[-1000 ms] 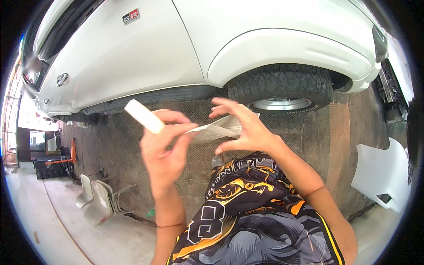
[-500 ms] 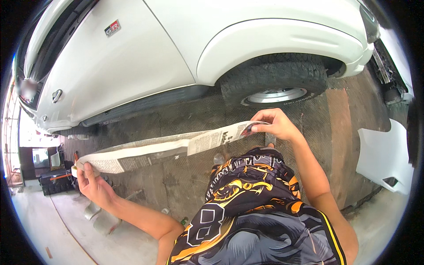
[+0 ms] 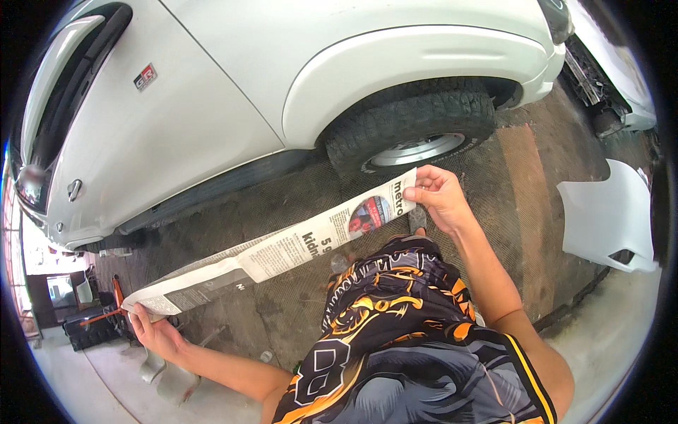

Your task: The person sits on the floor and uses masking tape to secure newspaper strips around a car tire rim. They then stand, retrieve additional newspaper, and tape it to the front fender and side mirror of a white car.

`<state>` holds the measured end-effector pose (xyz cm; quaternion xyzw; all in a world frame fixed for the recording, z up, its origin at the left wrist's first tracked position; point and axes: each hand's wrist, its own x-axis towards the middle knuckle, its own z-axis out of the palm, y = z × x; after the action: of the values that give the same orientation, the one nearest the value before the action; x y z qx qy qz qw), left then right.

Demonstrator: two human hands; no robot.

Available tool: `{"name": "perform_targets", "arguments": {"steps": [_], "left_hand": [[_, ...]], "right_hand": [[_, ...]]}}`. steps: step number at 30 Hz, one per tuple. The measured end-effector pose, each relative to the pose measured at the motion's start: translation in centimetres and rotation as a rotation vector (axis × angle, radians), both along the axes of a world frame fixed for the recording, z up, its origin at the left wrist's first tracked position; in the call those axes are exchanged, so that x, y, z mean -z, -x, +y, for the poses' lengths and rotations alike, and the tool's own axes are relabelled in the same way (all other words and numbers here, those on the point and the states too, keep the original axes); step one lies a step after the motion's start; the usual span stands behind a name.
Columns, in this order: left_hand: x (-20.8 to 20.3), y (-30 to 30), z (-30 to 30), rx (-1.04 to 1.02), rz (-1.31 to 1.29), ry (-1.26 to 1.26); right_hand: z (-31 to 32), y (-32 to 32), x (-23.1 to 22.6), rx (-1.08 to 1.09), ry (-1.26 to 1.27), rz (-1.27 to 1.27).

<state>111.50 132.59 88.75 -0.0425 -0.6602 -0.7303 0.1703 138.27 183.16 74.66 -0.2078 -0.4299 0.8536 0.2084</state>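
Fingers of my right hand (image 3: 439,200) and left hand (image 3: 157,332) pinch opposite ends of the newspaper strip (image 3: 282,247), stretched taut over my shorts (image 3: 395,332). Beyond it sits the car's tyre (image 3: 413,131) (a loose white panel (image 3: 611,215) lies right).

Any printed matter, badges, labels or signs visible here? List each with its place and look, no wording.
Long folded newspaper strip: stretched between left hand and right hand, off-white with dark print and a small red-blue picture.
Small rectangular badge: on the white car's door panel, red, black and silver.
Black, orange and yellow printed shorts: lower centre, large pale numeral.
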Motion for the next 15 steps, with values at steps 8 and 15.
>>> {"name": "perform_targets", "arguments": {"steps": [8, 15], "left_hand": [[1.0, 0.0, 0.0, 0.040, -0.052, -0.044], [1.6, 0.5, -0.9, 0.027, -0.075, -0.035]], "right_hand": [[0.5, -0.1, -3.2, -0.044, -0.039, 0.019], [1.3, -0.6, -3.3, -0.152, -0.085, -0.058]]}}
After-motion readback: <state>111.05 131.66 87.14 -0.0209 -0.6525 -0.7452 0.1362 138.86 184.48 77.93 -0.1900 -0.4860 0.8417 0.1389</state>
